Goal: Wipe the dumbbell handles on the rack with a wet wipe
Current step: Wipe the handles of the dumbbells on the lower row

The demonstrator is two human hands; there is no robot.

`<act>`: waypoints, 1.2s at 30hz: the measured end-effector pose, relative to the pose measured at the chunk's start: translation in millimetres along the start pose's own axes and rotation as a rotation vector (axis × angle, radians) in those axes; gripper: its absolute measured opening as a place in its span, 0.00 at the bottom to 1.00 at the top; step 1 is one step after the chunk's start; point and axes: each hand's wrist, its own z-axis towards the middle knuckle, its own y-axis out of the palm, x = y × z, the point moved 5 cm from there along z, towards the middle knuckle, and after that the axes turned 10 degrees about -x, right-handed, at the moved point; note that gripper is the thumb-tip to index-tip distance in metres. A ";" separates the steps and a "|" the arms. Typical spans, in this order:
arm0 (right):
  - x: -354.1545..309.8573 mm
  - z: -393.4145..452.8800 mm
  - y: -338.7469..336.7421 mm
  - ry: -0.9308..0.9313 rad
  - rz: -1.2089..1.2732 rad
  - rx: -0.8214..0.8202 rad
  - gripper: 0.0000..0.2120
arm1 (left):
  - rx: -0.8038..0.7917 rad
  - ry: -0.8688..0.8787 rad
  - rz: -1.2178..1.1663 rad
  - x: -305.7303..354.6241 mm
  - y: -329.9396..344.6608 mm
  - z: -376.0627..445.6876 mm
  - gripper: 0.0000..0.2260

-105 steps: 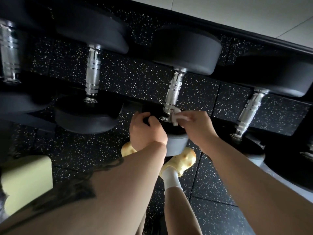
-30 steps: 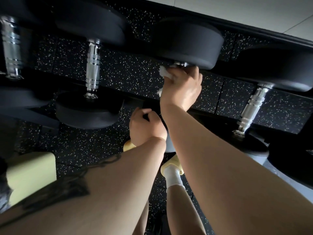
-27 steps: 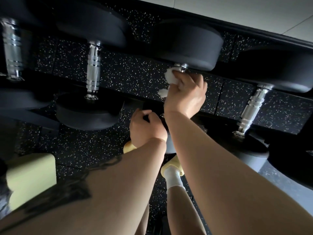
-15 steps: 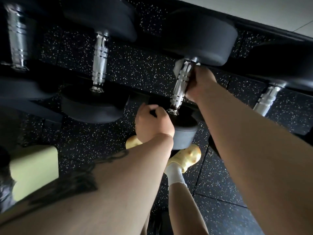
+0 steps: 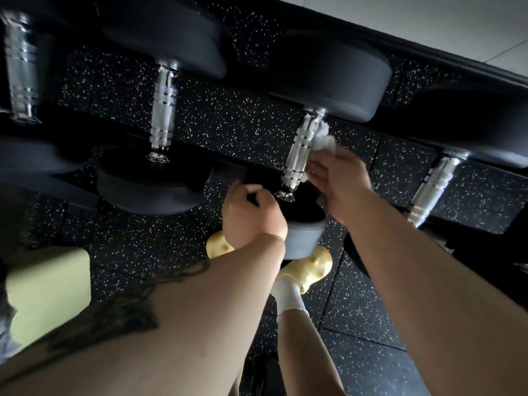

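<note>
Head view: your right hand (image 5: 340, 181) presses a crumpled white wet wipe (image 5: 324, 142) against the right side of the chrome handle (image 5: 300, 151) of the middle dumbbell, just past centre toward 1 o'clock. Your fingers curl around the wipe, pinching it to the knurled metal; part of the wipe bunches out above your hand near the far weight head (image 5: 331, 72). Your left hand (image 5: 251, 215), at about 6 o'clock from the handle, curls over the rim of the near weight head (image 5: 304, 232) and grips it. The dumbbell lies on the dark rack (image 5: 228, 167), its handle running from near you up toward 12 o'clock. Toward 9 o'clock a second dumbbell handle (image 5: 163, 110) lies bare, and a third (image 5: 21, 70) sits at the far 10 o'clock edge. Toward 3 o'clock another handle (image 5: 431, 187) shows. Below, at 6 o'clock, your yellow shoes (image 5: 310, 267) and a white sock (image 5: 290, 298) stand on speckled black floor (image 5: 360, 310).
</note>
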 end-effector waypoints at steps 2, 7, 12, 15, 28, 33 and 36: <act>15.2 -6.7 -0.7 -0.016 -0.241 0.015 0.06 | 0.005 -0.001 0.000 1.2 -0.8 -0.9 0.14; 15.8 -38.3 -7.1 -0.105 -0.891 -0.064 0.09 | 0.014 -0.013 0.004 4.0 -2.6 -3.0 0.14; 9.7 -62.5 10.8 -0.252 -1.399 -0.185 0.14 | -0.008 0.000 0.000 1.6 -0.6 -0.6 0.07; 13.1 -82.4 24.8 -0.416 -1.243 -0.249 0.17 | 0.015 0.013 0.004 2.3 -2.4 -0.9 0.10; 24.6 -79.8 7.3 -0.303 -1.126 -0.149 0.13 | 0.035 0.014 -0.008 3.3 -2.3 -3.6 0.08; 24.2 -31.7 3.2 0.016 -1.010 -0.178 0.12 | 0.004 -0.001 -0.009 0.4 0.5 0.0 0.08; 27.2 -7.3 11.5 0.073 -0.870 -0.235 0.07 | 0.024 0.008 -0.005 0.0 -0.2 0.0 0.08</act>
